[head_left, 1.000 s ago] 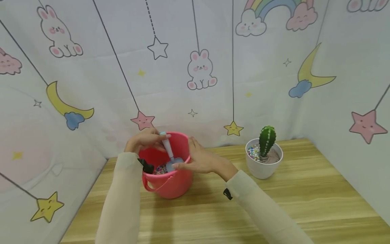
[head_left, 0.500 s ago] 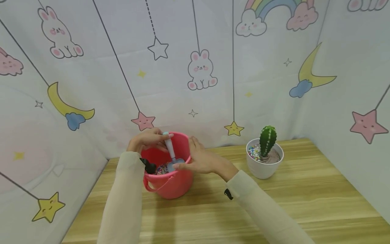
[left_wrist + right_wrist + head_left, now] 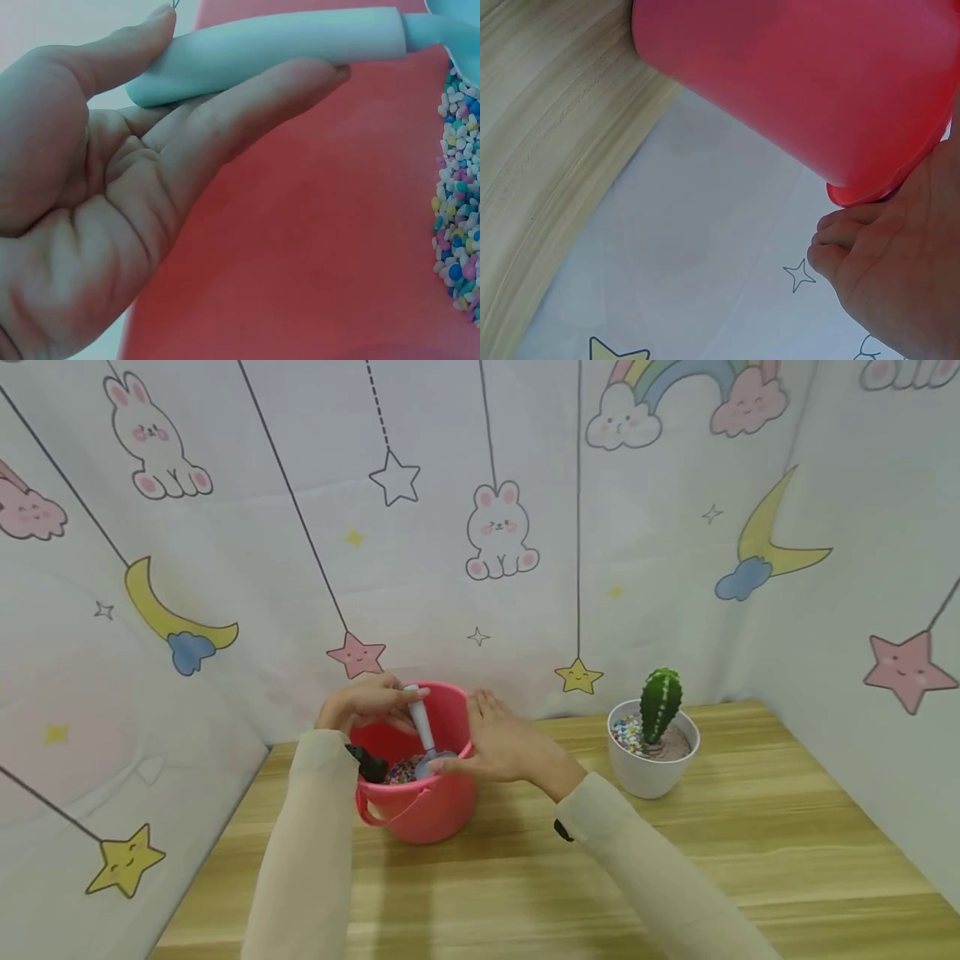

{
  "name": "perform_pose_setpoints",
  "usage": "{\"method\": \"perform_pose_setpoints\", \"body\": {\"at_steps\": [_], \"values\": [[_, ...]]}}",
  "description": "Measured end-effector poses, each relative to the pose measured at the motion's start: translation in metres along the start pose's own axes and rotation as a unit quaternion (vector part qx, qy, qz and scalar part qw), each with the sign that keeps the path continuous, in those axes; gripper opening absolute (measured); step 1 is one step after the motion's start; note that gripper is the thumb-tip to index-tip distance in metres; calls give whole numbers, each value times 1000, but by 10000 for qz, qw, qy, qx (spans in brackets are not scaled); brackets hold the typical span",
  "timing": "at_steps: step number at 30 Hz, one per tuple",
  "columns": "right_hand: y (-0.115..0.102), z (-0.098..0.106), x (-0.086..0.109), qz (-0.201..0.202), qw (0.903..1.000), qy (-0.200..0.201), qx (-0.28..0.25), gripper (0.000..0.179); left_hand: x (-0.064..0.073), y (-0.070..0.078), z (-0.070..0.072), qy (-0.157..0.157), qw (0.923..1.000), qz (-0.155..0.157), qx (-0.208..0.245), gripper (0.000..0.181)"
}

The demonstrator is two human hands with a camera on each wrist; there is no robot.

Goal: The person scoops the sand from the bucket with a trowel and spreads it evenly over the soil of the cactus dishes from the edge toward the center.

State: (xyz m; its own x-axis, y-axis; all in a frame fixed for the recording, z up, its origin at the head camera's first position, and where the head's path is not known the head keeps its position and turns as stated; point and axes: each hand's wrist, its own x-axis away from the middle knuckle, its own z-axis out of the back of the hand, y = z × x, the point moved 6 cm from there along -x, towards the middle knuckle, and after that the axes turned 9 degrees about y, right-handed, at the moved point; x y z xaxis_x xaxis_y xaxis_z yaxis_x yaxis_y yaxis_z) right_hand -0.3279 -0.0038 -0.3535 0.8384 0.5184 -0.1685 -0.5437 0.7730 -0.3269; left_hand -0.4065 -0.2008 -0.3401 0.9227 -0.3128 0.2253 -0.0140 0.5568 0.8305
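A pinkish-red bucket (image 3: pixel 431 810) stands on the wooden table, with small multicoloured pebbles (image 3: pixel 459 195) inside. Over its left side, my left hand (image 3: pixel 367 700) pinches the pale handle (image 3: pixel 277 56) of a small toy shovel between thumb and fingers. Its bluish blade (image 3: pixel 433 763) dips down to the pebbles; part of the blade is hidden near my right thumb. My right hand (image 3: pixel 513 745) rests on the bucket's right rim, its fingers extended along the far side and the thumb reaching over the near side. In the right wrist view its fingers (image 3: pixel 844 236) touch the rim from outside.
A white pot (image 3: pixel 651 772) holding a green cactus (image 3: pixel 660 706) and coloured pebbles stands to the right. Printed fabric walls (image 3: pixel 420 593) close off the table's back and sides. The bucket's carrying handle (image 3: pixel 390 817) hangs at its front.
My left hand has shifted slightly to the right with the shovel. The blade has tilted and now shows less of its face. My right hand stays on the rim.
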Motion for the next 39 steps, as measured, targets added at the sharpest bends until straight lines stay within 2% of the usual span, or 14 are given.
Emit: {"method": "perform_pose_setpoints", "body": {"at_steps": [12, 20, 29, 34, 39], "values": [[3, -5, -1, -134, 9997, -45, -210, 128, -1, -2, 2, -12, 9999, 24, 135, 46], [4, -5, 0, -59, 9996, 20, -292, 128, 0, -4, 4, -6, 9990, 53, 448, 40], [4, -3, -2, 9, 9991, 96, -416, 124, 2, -5, 10, 325, 9935, 399, 1018, 40], [4, -2, -2, 60, 9988, 205, -446, 122, 5, -2, 11, 322, 9935, 495, 972, 47], [3, -3, -1, 30, 9988, 202, -450, 123, 7, -3, 11, 325, 9936, 558, 930, 46]]}}
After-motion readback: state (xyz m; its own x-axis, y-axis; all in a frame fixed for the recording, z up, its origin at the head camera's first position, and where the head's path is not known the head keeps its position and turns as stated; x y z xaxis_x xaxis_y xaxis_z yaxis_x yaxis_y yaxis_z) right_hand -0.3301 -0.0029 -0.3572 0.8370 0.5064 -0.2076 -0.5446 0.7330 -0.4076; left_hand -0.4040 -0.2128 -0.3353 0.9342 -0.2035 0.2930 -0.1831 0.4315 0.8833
